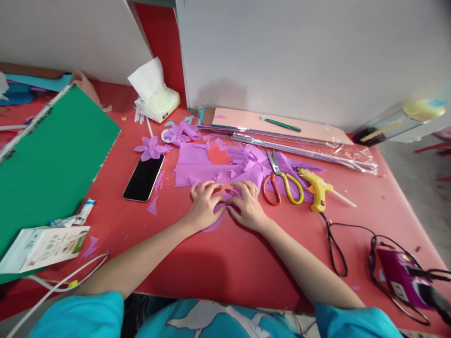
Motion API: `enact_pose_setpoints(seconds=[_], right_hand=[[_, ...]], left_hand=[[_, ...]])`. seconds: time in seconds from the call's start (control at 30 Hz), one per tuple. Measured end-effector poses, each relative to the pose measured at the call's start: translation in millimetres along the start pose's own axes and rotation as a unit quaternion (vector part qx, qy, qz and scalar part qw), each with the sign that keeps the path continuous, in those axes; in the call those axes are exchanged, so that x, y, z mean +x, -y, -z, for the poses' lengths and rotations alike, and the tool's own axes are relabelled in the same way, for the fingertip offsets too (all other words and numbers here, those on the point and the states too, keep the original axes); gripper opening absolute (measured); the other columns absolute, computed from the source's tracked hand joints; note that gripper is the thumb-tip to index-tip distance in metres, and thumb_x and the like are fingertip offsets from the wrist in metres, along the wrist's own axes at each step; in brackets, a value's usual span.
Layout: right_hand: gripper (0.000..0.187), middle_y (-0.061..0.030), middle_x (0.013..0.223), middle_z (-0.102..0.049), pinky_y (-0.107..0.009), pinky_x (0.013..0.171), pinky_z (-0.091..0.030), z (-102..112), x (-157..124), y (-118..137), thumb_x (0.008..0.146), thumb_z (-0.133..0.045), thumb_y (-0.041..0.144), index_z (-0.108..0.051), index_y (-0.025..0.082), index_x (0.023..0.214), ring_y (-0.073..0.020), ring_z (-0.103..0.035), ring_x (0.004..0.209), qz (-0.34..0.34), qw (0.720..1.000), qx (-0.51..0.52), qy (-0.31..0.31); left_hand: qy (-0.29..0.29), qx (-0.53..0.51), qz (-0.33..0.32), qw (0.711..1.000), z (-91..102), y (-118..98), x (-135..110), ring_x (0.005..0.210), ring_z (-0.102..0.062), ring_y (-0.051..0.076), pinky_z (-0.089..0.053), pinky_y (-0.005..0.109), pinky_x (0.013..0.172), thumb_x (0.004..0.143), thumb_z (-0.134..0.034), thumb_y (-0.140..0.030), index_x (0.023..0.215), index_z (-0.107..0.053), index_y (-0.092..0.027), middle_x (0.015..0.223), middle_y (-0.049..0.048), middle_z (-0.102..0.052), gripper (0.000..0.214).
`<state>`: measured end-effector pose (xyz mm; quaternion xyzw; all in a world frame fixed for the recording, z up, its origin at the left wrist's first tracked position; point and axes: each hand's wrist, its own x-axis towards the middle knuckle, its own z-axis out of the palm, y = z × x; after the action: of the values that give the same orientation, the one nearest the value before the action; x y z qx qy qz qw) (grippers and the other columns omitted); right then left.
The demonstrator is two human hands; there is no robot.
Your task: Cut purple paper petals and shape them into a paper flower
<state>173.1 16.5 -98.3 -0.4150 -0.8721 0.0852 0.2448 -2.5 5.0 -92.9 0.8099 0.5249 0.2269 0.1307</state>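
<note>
Both hands meet over the red table, pinching a small piece of purple paper (213, 226) between thumbs and fingers. My left hand (205, 206) grips it from the left, and my right hand (249, 206) from the right. The fingers cover much of the piece, so its full shape is hidden. Just beyond lie purple paper sheets (192, 162) with loose scraps and a red paper cutout (218, 155) on top. Scissors (282, 180) with one red and one yellow handle rest to the right of my right hand. Purple paper flowers (151, 148) sit farther back on the left.
A yellow glue gun (317, 188) lies at right, its cord near a purple power box (401, 277). A phone (144, 178), tissue pack (158, 104) and green board (59, 164) are on the left. Wrapped paper packs (282, 124) bearing a green craft knife (283, 124) line the back.
</note>
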Motion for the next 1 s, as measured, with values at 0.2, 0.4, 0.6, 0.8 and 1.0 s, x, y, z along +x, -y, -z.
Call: enact_pose_setpoints(seconds=[0.2, 0.4, 0.6, 0.8, 1.0], right_hand=[[0.009, -0.0096, 0.118, -0.046, -0.049, 0.095, -0.026, -2.0, 2.4, 0.4, 0.078, -0.055, 0.023, -0.063, 0.019, 0.076, -0.0286, -0.035, 0.111, 0.000, 1.000, -0.009, 0.001], [0.014, -0.0095, 0.115, -0.051, -0.048, 0.095, -0.027, -3.2, 3.6, 1.0, 0.082, -0.051, 0.023, -0.062, 0.018, 0.075, -0.0270, -0.038, 0.109, 0.003, 1.000, -0.015, 0.002], [0.012, -0.0100, 0.113, -0.053, -0.048, 0.096, -0.026, -3.9, 3.7, 2.3, 0.082, -0.050, 0.021, -0.061, 0.017, 0.078, -0.0267, -0.039, 0.108, 0.006, 1.000, -0.016, 0.005], [0.010, -0.0090, 0.112, -0.053, -0.047, 0.095, -0.027, -3.3, 2.6, 2.1, 0.080, -0.052, 0.021, -0.061, 0.018, 0.076, -0.0262, -0.038, 0.108, -0.001, 1.000, 0.005, 0.000], [0.010, -0.0108, 0.110, -0.051, -0.045, 0.089, -0.033, -0.7, 2.7, 1.2, 0.081, -0.050, 0.020, -0.060, 0.017, 0.081, -0.0255, -0.040, 0.104, -0.032, 0.999, 0.040, -0.013]], left_hand=[[-0.002, 0.002, 0.001, 1.000, -0.8, -0.3, -0.2, 0.115, -0.039, 0.028, -0.019, 0.054, 0.097, 0.076, -0.058, -0.025, 0.077, -0.066, -0.023, 0.118, 0.0052, -0.055, 0.009], [-0.005, 0.000, -0.002, 1.000, -1.2, -0.3, 0.5, 0.114, -0.040, 0.028, -0.019, 0.055, 0.097, 0.076, -0.059, -0.024, 0.075, -0.066, -0.023, 0.117, 0.0045, -0.055, 0.008], [-0.012, -0.005, 0.002, 1.000, -4.4, 0.1, 0.4, 0.113, -0.040, 0.028, -0.020, 0.055, 0.096, 0.076, -0.059, -0.023, 0.070, -0.067, -0.022, 0.116, 0.0053, -0.056, 0.009], [-0.019, -0.001, 0.002, 1.000, -5.8, -0.1, 1.0, 0.113, -0.041, 0.027, -0.021, 0.055, 0.096, 0.076, -0.058, -0.023, 0.067, -0.065, -0.021, 0.116, 0.0047, -0.056, 0.011], [-0.017, 0.017, -0.017, 1.000, -3.9, -3.0, 0.8, 0.113, -0.041, 0.028, -0.021, 0.055, 0.095, 0.078, -0.057, -0.021, 0.069, -0.065, -0.020, 0.115, 0.0051, -0.057, 0.011]])
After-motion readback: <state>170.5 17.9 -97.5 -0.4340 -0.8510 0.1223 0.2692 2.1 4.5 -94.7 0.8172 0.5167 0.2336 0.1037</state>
